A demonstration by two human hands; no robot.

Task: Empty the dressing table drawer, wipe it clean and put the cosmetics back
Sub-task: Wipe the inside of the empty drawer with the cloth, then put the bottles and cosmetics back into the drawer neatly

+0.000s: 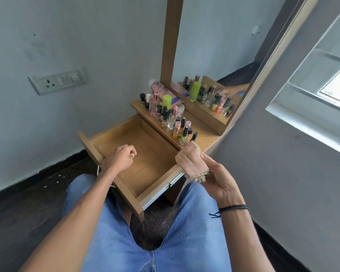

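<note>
The wooden drawer [145, 165] is pulled out over my lap and holds nothing inside. My left hand [120, 156] hovers over its left part with fingers curled, holding nothing. My right hand [218, 179] grips a folded beige cloth [190, 161] above the drawer's right rim. Several cosmetics bottles [171, 116] stand in a row on the dressing table top [204, 134], among them a lime green can [166, 102] and a pink pouch [159, 89].
A mirror [214, 55] in a wooden frame rises behind the bottles and reflects them. A wall socket panel [58, 80] is on the left wall. A window sill [310, 114] lies to the right. Dark floor surrounds my jeans-clad legs.
</note>
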